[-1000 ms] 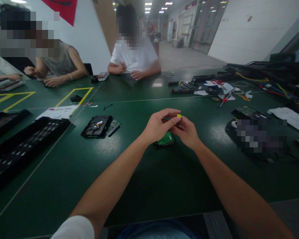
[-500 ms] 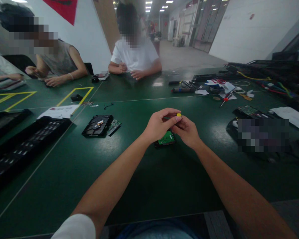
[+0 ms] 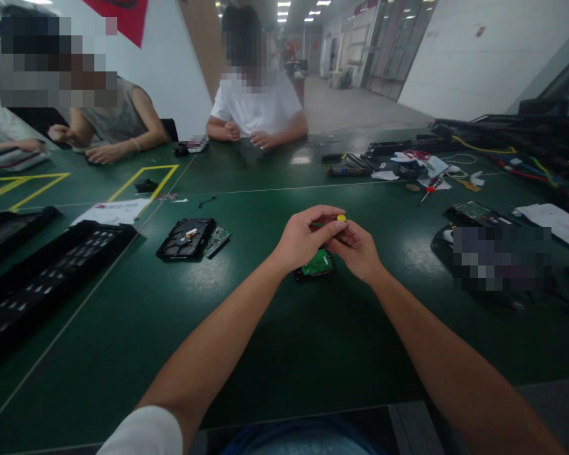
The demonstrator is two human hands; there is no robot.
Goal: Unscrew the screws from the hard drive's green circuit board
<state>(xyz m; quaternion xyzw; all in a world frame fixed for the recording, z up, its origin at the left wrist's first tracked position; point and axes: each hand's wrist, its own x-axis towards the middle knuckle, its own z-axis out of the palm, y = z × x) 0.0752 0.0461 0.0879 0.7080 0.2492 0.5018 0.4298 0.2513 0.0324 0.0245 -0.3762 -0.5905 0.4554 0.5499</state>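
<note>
My left hand (image 3: 303, 239) and my right hand (image 3: 356, 250) meet above the green table (image 3: 275, 341), fingers pinched together round a small tool with a yellow cap (image 3: 341, 218). Its shaft is hidden between the fingers. Directly below the hands lies a hard drive with its green circuit board (image 3: 317, 263) facing up. Neither hand touches the drive as far as I can see.
An opened black hard drive (image 3: 186, 237) with a loose green board (image 3: 217, 240) lies to the left. Black trays (image 3: 38, 278) line the left edge. Tools, cables and papers (image 3: 422, 167) crowd the far right. Two people sit across the table, their hands on it.
</note>
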